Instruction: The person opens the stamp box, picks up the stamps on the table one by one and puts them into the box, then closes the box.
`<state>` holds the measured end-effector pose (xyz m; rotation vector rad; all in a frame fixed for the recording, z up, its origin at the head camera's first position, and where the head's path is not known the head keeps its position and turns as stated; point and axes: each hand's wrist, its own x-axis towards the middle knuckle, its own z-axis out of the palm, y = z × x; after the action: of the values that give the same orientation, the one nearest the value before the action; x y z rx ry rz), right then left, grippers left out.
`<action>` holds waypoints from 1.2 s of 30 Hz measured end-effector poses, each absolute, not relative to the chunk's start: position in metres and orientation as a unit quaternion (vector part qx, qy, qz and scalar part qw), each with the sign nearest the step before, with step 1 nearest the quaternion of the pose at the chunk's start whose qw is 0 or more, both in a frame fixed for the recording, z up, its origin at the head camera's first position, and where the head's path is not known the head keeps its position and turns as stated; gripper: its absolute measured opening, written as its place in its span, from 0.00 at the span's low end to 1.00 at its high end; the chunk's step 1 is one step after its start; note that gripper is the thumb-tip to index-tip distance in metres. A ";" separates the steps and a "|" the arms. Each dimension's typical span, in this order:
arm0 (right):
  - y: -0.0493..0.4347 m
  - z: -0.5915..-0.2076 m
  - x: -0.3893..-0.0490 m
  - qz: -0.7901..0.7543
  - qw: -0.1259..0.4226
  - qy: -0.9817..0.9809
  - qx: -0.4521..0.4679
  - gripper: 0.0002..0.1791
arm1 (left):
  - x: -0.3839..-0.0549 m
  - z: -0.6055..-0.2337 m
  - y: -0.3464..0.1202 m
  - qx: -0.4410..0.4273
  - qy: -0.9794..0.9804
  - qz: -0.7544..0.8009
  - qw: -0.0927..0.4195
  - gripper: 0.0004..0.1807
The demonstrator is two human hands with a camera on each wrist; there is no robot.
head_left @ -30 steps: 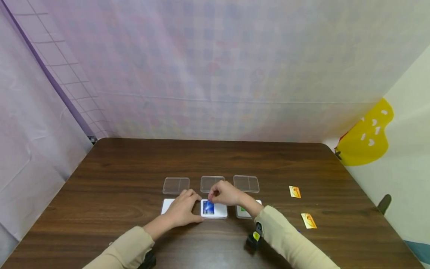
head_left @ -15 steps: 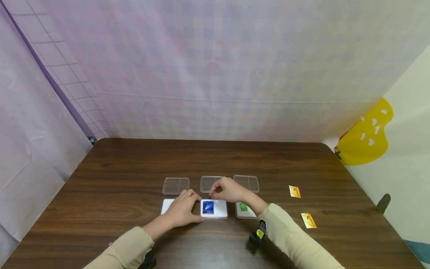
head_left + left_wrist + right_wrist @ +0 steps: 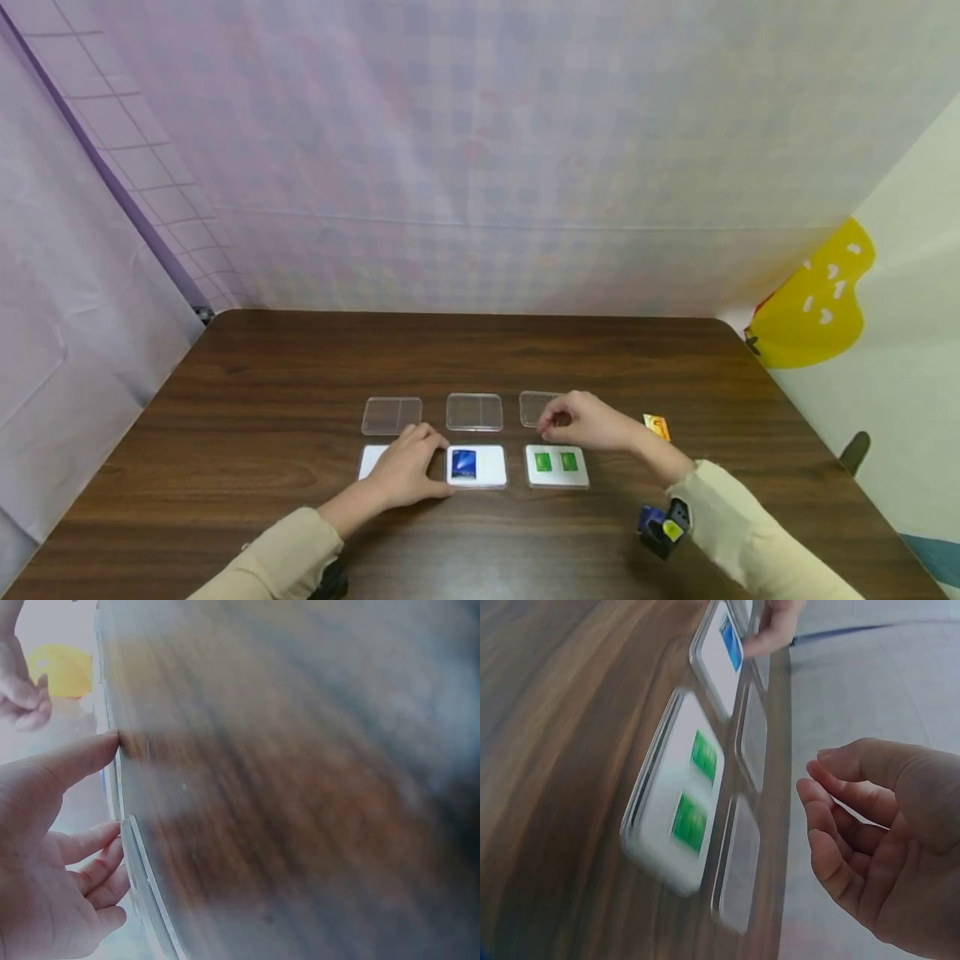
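My left hand (image 3: 408, 467) lies over part of a white card case (image 3: 372, 457). Its fingertips and thumb reach the left edge of the middle white case (image 3: 491, 467), which bears one blue card (image 3: 464, 464) on its left half. My right hand (image 3: 588, 421) hovers beyond the right white case (image 3: 557, 481), its fingers loosely bent with nothing visible between them. Two green cards (image 3: 691, 822) sit side by side on that right case. In the left wrist view, the thumb and fingers touch thin case edges; the case tops are hidden there.
Three clear lids lie in a row behind the cases: left (image 3: 392, 415), middle (image 3: 474, 412) and right (image 3: 533, 408), the last partly covered by the right hand. An orange card (image 3: 656, 427) lies at the right. Something blue (image 3: 649, 518) shows beside the right wrist camera.
My right hand has lifted off the middle case and moved right, uncovering the green cards and middle lid. One orange card is now hidden behind the right sleeve. My left hand stays put.
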<state>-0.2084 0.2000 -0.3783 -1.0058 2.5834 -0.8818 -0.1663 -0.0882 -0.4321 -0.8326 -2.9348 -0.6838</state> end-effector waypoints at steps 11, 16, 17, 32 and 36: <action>0.265 -0.377 -0.180 -0.301 0.102 0.904 -0.286 0.06 | -0.167 -0.432 -0.089 -0.270 -0.938 -0.217 0.008 0.32; 0.284 -0.384 -0.165 -0.312 0.107 0.904 -0.272 0.06 | -0.167 -0.433 -0.089 -0.269 -0.938 -0.217 0.008 0.31; 0.288 -0.385 -0.162 -0.313 0.108 0.905 -0.267 0.06 | -0.167 -0.433 -0.089 -0.269 -0.938 -0.218 0.007 0.31; 0.320 -0.414 -0.123 -0.292 0.105 0.931 -0.194 0.13 | -0.166 -0.432 -0.089 -0.270 -0.938 -0.218 0.002 0.31; 0.321 -0.415 -0.120 -0.292 0.108 0.931 -0.192 0.12 | -0.166 -0.432 -0.089 -0.269 -0.938 -0.218 0.002 0.31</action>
<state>-0.1197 0.3212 -0.4150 -0.5645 2.7394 -0.8579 -0.1664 -0.0890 -0.4321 -0.8442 -2.9432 -0.6854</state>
